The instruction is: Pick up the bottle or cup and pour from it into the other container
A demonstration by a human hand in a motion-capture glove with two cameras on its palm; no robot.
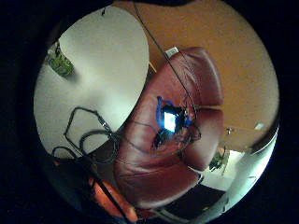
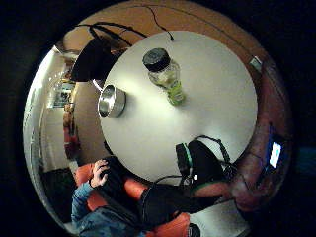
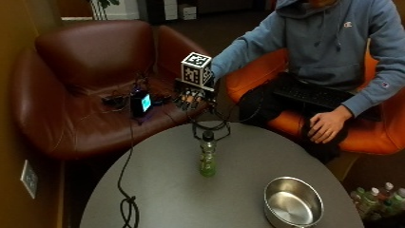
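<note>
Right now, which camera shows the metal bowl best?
The outside view: the bowl sits near the table's edge, its whole rim and inside visible. The thumb side palm view shows it small; the little finger side view misses it.

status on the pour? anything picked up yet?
Done: nothing yet. The bottle stands capped and upright on the table, apart from the metal bowl. In hand: nothing; the gloved right hand hovers above the table edge beyond the bottle, fingers relaxed. Left: grasp the bottle, lift, pour into the bowl.
</note>
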